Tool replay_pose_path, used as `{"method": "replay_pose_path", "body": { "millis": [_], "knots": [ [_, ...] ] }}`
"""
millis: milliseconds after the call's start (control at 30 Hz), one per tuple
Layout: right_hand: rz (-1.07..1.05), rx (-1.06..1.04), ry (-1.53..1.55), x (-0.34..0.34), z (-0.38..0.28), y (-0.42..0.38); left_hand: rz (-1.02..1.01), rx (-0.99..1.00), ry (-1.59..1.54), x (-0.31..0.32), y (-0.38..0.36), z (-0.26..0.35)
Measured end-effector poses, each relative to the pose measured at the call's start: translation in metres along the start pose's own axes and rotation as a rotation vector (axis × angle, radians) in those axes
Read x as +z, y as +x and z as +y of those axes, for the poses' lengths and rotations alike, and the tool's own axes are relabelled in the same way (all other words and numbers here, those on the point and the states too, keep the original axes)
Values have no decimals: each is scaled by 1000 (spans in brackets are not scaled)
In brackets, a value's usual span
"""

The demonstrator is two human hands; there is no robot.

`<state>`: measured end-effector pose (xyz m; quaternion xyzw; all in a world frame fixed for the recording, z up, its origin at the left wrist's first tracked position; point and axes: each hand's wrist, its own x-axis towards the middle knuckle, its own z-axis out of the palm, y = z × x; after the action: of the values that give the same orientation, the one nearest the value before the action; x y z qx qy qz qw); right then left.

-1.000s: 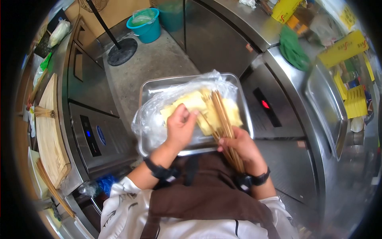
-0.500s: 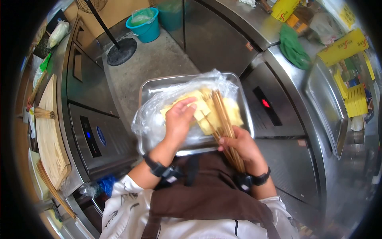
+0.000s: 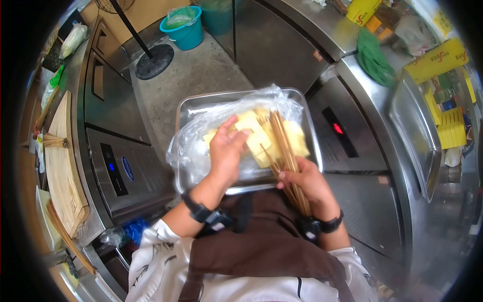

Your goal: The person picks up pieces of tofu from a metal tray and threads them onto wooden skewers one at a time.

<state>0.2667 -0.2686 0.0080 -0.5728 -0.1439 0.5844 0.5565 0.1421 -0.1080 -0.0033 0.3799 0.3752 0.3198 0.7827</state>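
Observation:
My left hand (image 3: 227,153) pinches a pale yellow, flat folded sheet (image 3: 258,140) that looks like tofu skin. Wrapped in the fingers of my right hand (image 3: 311,187) is a bundle of bamboo skewers (image 3: 286,143), pointing up and away from me. One skewer (image 3: 270,155) stands apart from the bundle, its tip at the lower edge of the held sheet. More yellow sheets (image 3: 296,141) lie beneath both hands on a clear plastic bag (image 3: 193,147). Bag and sheets are inside a rectangular metal tray (image 3: 183,108) in front of my apron.
Steel fridge cabinets (image 3: 121,166) stand on both sides. At left are a wooden board (image 3: 65,176) and more skewers (image 3: 68,236). A green cloth (image 3: 373,58) and another metal tray (image 3: 415,136) lie on the right counter. Ahead are a teal bucket (image 3: 187,36) and a fan base (image 3: 155,62).
My left fingers have shifted slightly and spread a little on the yellow sheet, which has moved slightly right. My right hand and the skewers are nearly unchanged.

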Motion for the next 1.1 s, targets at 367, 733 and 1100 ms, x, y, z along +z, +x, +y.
{"method": "replay_pose_path", "body": {
  "millis": [367, 733, 1100],
  "knots": [
    [16, 9, 4, 3, -3, -2, -82, 150, 181, -4, 4, -11],
    [7, -15, 26, 1, 1, -1, -236, 21, 136, -1, -23, -21],
    [21, -13, 5, 1, 1, -2, -250, -138, 166, -2, -15, -23]
  ]
}}
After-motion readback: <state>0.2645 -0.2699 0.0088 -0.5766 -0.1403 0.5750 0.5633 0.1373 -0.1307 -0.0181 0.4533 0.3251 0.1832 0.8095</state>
